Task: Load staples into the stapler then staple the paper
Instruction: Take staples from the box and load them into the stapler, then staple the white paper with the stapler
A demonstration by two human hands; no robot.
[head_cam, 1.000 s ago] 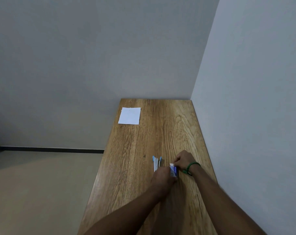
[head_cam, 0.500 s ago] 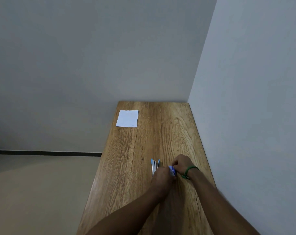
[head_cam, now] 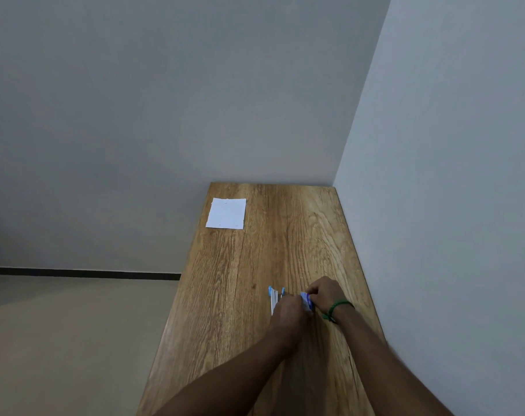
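R hand [head_cam: 324, 292] pinches small blue-white box [head_cam: 305, 299] steady, prob. staples; L hand [head_cam: 289, 312] at its end, grip hidden. Blue-silver stapler [head_cam: 274, 297] open beside, awaiting load.

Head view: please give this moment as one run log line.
left hand: holds box | right hand: holds box | stapler: open, beside left hand | paper: far left corner

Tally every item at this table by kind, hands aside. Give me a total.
White paper: 1
Blue stapler, lying opened: 1
Small blue-and-white box, held between the left hand and the right hand: 1
Green wristband on the right wrist: 1
Total: 4
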